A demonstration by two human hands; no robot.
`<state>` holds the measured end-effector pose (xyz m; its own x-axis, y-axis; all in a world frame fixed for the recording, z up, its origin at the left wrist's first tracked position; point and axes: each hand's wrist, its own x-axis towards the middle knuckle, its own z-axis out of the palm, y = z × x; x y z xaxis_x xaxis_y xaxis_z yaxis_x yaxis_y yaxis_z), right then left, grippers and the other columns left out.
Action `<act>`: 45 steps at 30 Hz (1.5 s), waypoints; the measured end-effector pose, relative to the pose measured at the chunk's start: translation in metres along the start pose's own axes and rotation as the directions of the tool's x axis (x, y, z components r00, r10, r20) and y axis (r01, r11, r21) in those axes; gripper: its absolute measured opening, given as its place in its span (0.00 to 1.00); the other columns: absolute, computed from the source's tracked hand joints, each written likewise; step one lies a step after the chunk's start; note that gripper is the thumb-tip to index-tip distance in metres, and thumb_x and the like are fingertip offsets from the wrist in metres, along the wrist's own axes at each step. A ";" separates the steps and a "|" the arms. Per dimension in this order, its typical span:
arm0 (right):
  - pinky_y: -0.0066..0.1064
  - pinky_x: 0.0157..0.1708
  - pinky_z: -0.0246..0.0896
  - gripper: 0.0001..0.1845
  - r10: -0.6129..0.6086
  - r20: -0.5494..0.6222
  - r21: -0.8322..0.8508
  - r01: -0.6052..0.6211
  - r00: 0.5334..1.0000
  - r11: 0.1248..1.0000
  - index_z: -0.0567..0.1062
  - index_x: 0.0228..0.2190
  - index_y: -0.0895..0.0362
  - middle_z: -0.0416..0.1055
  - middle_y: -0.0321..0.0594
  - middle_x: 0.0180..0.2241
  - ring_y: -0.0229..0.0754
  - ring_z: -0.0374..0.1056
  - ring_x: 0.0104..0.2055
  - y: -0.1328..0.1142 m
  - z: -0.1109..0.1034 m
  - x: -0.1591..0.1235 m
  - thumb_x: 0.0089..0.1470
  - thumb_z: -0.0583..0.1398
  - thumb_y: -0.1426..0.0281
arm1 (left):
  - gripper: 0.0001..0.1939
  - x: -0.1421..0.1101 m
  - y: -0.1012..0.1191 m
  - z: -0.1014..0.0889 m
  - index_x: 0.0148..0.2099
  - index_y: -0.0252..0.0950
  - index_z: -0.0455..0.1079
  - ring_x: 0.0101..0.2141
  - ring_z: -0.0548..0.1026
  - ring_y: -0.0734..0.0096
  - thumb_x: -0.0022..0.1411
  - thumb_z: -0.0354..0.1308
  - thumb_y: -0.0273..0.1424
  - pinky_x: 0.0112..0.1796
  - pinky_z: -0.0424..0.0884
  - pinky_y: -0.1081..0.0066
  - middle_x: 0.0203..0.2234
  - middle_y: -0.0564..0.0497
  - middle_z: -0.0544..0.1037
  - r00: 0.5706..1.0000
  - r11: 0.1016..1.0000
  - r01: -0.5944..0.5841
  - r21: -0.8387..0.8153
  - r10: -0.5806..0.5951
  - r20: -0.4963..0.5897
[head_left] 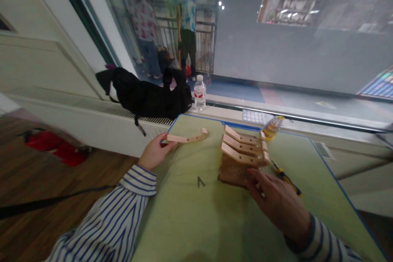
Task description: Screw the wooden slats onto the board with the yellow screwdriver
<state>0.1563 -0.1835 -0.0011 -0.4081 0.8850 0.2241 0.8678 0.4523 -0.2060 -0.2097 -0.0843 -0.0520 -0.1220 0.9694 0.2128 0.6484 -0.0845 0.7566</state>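
My left hand (155, 152) is closed on one end of a pale wooden hook (188, 138), a bent strip with screw holes and an upturned tip, at the table's left edge. A brown wooden board (233, 170) lies on the table, bearing three similar wooden hooks (241, 147) side by side. My right hand (278, 198) grips the board's near right corner between thumb and fingers; the exact contact is partly hidden. Two dark screws (200, 181) lie left of the board. To its right rests a screwdriver (287, 178) with a yellow and black handle.
The yellow-green table (184, 229) has a blue edge. Behind the board a bottle of yellow liquid (272, 127) leans over. A water bottle (199, 93) and a black bag (150, 96) sit on the sill. A red fire extinguisher (55, 146) lies on the floor. People (186, 20) stand beyond the glass.
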 end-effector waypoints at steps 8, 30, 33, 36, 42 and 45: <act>0.32 0.32 0.66 0.14 -0.022 0.018 0.041 0.021 1.000 0.999 0.67 0.44 0.56 0.75 0.42 0.35 0.42 0.73 0.33 -0.005 0.004 0.002 0.59 0.49 0.65 | 0.25 -0.001 -0.004 0.004 0.48 0.29 0.64 0.40 0.75 0.62 0.53 0.56 0.42 0.43 0.70 0.64 0.40 0.42 0.76 0.998 0.994 -0.009 -0.107 0.003 -0.057; 0.30 0.33 0.68 0.25 0.036 -0.145 0.237 -0.001 0.989 0.971 0.57 0.54 0.53 0.71 0.42 0.36 0.38 0.70 0.31 0.001 -0.040 -0.019 0.57 0.54 0.63 | 0.20 -0.084 0.111 0.000 0.46 0.37 0.66 0.37 0.77 0.64 0.52 0.61 0.39 0.42 0.74 0.67 0.39 0.48 0.77 0.997 0.922 -0.082 -0.379 0.081 -0.019; 0.27 0.30 0.68 0.24 0.073 -0.130 0.275 -0.034 0.989 0.961 0.57 0.54 0.52 0.71 0.41 0.37 0.36 0.70 0.31 0.011 -0.040 -0.026 0.57 0.53 0.64 | 0.21 -0.084 0.118 0.021 0.47 0.36 0.66 0.37 0.77 0.64 0.53 0.60 0.40 0.44 0.73 0.65 0.39 0.48 0.77 0.985 0.932 -0.120 -0.343 0.154 0.075; 0.25 0.27 0.68 0.24 0.089 -0.110 0.307 -0.051 0.990 0.950 0.56 0.55 0.52 0.71 0.42 0.40 0.34 0.69 0.31 0.023 -0.036 -0.031 0.57 0.53 0.65 | 0.21 -0.080 0.121 0.038 0.48 0.36 0.67 0.39 0.76 0.63 0.54 0.59 0.41 0.44 0.72 0.66 0.39 0.48 0.77 0.971 0.942 -0.163 -0.293 0.205 0.121; 0.26 0.26 0.66 0.22 0.140 -0.073 0.318 -0.110 0.987 0.942 0.60 0.53 0.53 0.72 0.39 0.33 0.34 0.68 0.27 0.043 -0.023 -0.032 0.57 0.54 0.66 | 0.19 -0.076 0.129 0.057 0.50 0.38 0.66 0.39 0.76 0.65 0.57 0.57 0.39 0.45 0.72 0.65 0.39 0.50 0.77 0.944 0.955 -0.217 -0.204 0.258 0.207; 0.27 0.27 0.66 0.20 0.120 -0.070 0.298 -0.094 0.990 0.950 0.62 0.52 0.53 0.72 0.38 0.32 0.35 0.68 0.27 0.051 -0.017 -0.030 0.57 0.53 0.67 | 0.19 -0.076 0.130 0.066 0.50 0.41 0.65 0.40 0.76 0.67 0.57 0.57 0.39 0.44 0.72 0.67 0.40 0.52 0.77 0.942 0.957 -0.235 -0.168 0.267 0.203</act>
<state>0.2175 -0.1893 -0.0019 -0.2804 0.9230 0.2636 0.7780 0.3794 -0.5008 -0.0668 -0.1537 -0.0101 0.2106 0.9376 0.2766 0.5233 -0.3471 0.7783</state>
